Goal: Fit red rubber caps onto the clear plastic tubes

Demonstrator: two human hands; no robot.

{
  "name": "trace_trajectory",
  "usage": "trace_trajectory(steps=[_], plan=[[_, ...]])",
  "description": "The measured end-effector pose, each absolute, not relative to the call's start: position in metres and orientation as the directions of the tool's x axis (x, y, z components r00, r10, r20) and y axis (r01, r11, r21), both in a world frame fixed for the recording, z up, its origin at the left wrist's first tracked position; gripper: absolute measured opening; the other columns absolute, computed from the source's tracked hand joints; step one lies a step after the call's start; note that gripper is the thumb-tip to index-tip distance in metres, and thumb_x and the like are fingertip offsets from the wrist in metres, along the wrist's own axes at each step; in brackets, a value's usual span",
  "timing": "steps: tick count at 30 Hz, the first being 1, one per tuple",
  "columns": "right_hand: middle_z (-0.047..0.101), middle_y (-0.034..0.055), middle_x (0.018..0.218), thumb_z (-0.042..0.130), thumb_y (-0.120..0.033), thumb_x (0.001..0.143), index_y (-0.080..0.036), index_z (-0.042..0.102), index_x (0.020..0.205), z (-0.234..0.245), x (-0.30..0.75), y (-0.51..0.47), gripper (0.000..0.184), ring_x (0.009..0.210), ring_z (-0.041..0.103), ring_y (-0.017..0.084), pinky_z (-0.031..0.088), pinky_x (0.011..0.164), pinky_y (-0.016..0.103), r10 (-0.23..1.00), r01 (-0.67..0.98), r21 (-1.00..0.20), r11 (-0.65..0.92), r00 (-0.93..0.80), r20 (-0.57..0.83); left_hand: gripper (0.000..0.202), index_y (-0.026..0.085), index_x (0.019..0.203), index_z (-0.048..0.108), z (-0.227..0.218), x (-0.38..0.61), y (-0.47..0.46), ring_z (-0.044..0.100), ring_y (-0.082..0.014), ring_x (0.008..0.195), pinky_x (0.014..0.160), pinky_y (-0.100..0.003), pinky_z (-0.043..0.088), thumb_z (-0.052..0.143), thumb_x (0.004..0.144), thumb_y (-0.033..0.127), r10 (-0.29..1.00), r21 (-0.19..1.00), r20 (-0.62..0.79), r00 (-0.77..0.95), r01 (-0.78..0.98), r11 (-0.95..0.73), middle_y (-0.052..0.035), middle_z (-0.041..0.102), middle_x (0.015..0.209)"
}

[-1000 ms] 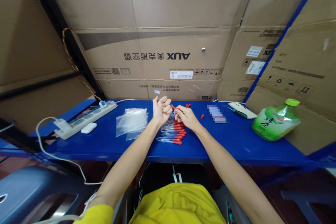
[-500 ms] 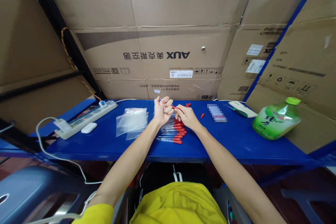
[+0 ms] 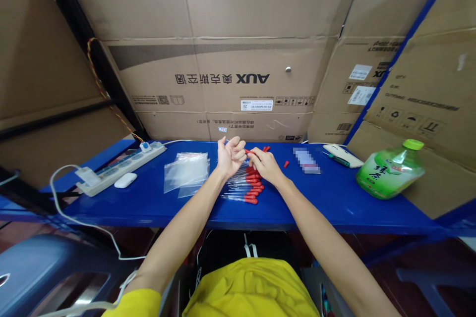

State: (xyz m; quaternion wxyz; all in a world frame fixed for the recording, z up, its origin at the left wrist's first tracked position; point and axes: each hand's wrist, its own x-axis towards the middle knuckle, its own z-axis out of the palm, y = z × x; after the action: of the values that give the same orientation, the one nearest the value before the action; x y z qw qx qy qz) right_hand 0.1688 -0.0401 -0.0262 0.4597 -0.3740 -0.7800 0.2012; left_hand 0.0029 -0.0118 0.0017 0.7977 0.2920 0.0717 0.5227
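Above the pile, my left hand is closed, palm turned up, around a thin glass dropper whose tube is mostly hidden by the fingers. The dropper's red rubber bulb shows between my two hands. My right hand pinches that bulb with thumb and fingers. Below them, several glass droppers with red bulbs lie side by side, bulbs to the right. A few loose red bulbs rest behind my right hand, and one more red bulb lies to its right.
Clear plastic bags lie left of the droppers on the blue table. Farther left are a white case and a power strip. A blurred-out rectangle, a green screwdriver and a green-tea bottle are on the right.
Both hands stay in nearly the same place, still on the dropper and its bulb. My right fingers have shifted very slightly; the objects on the table have not moved.
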Motion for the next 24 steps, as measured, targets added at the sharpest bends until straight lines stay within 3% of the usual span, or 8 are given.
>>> trace_trajectory(steps=[5, 8, 10, 11, 13, 15, 17, 24], plan=[[0.070, 0.0005, 0.077, 0.047, -0.050, 0.101, -0.023, 0.063, 0.089, -0.022, 0.172, -0.037, 0.034, 0.060, 0.060, 0.015, 0.047, 0.063, 0.027, 0.828, 0.342, -0.755, 0.560, -0.204, 0.522, 0.032, 0.020, 0.075, 0.035, 0.006, -0.001, -0.008, 0.019, -0.0042, 0.037, 0.038, -0.019, 0.018, 0.046, 0.093, 0.045, 0.878, 0.666, 0.197, 0.436, -0.717, 0.206, 0.0052, 0.038, 0.064], [0.073, 0.0018, 0.081, 0.060, -0.045, 0.093, -0.022, 0.069, 0.091, -0.025, 0.179, -0.029, 0.025, 0.072, 0.064, 0.018, 0.049, 0.070, 0.029, 0.826, 0.407, -0.735, 0.542, -0.096, 0.556, 0.019, 0.021, 0.085, 0.047, -0.001, -0.002, 0.001, 0.026, -0.0051, 0.039, 0.040, -0.020, 0.017, 0.048, 0.089, 0.040, 0.931, 0.803, 0.220, 0.291, -0.596, -0.003, 0.0018, 0.055, 0.077], [0.073, 0.0019, 0.083, 0.065, -0.041, 0.089, -0.022, 0.071, 0.091, -0.029, 0.184, -0.024, 0.020, 0.072, 0.064, 0.018, 0.049, 0.071, 0.030, 0.828, 0.455, -0.717, 0.528, -0.089, 0.553, 0.013, 0.021, 0.084, 0.049, -0.008, -0.006, 0.009, 0.031, -0.0060, 0.042, 0.043, -0.020, 0.019, 0.048, 0.089, 0.033, 0.970, 0.896, 0.241, -0.007, -0.384, -0.225, 0.0016, 0.058, 0.080], [0.073, 0.0020, 0.083, 0.066, -0.040, 0.088, -0.022, 0.071, 0.091, -0.030, 0.186, -0.023, 0.019, 0.072, 0.064, 0.018, 0.048, 0.072, 0.030, 0.831, 0.464, -0.714, 0.524, -0.097, 0.547, 0.013, 0.021, 0.082, 0.049, -0.011, -0.009, 0.013, 0.036, -0.0074, 0.045, 0.046, -0.020, 0.023, 0.048, 0.089, 0.031, 0.951, 0.934, 0.264, -0.158, -0.205, -0.293, 0.0017, 0.057, 0.078], [0.073, 0.0027, 0.086, 0.068, -0.037, 0.087, -0.022, 0.073, 0.091, -0.032, 0.189, -0.021, 0.016, 0.075, 0.063, 0.018, 0.048, 0.074, 0.031, 0.828, 0.499, -0.682, 0.534, -0.145, 0.542, 0.012, 0.022, 0.081, 0.055, -0.016, -0.015, 0.018, 0.052, -0.0121, 0.063, 0.057, -0.022, 0.033, 0.051, 0.090, 0.028, 0.877, 0.920, 0.381, -0.292, 0.215, -0.327, -0.0001, 0.061, 0.080], [0.072, 0.0035, 0.088, 0.070, -0.033, 0.087, -0.022, 0.075, 0.088, -0.033, 0.190, -0.021, 0.012, 0.079, 0.062, 0.019, 0.047, 0.080, 0.033, 0.816, 0.546, -0.623, 0.560, -0.230, 0.531, 0.013, 0.023, 0.084, 0.062, -0.019, -0.021, 0.019, 0.059, -0.0169, 0.075, 0.066, -0.026, 0.037, 0.054, 0.091, 0.030, 0.855, 0.815, 0.453, -0.251, 0.505, -0.284, -0.0023, 0.068, 0.084], [0.072, 0.0040, 0.090, 0.072, -0.030, 0.086, -0.022, 0.076, 0.086, -0.035, 0.189, -0.021, 0.009, 0.085, 0.061, 0.020, 0.045, 0.089, 0.036, 0.799, 0.577, -0.563, 0.592, -0.328, 0.504, 0.016, 0.024, 0.088, 0.068, -0.020, -0.024, 0.019, 0.062, -0.0199, 0.080, 0.069, -0.028, 0.038, 0.056, 0.092, 0.033, 0.874, 0.698, 0.464, -0.140, 0.665, -0.264, -0.0036, 0.073, 0.088], [0.072, 0.0050, 0.091, 0.072, -0.037, 0.090, -0.024, 0.076, 0.081, -0.044, 0.186, -0.021, 0.016, 0.100, 0.057, 0.023, 0.041, 0.098, 0.040, 0.763, 0.577, -0.501, 0.645, -0.450, 0.464, 0.016, 0.026, 0.089, 0.079, -0.028, -0.021, 0.018, 0.068, -0.0218, 0.087, 0.071, -0.028, 0.044, 0.065, 0.084, 0.034, 0.835, 0.353, 0.329, 0.441, 0.763, -0.542, -0.0038, 0.078, 0.096]])
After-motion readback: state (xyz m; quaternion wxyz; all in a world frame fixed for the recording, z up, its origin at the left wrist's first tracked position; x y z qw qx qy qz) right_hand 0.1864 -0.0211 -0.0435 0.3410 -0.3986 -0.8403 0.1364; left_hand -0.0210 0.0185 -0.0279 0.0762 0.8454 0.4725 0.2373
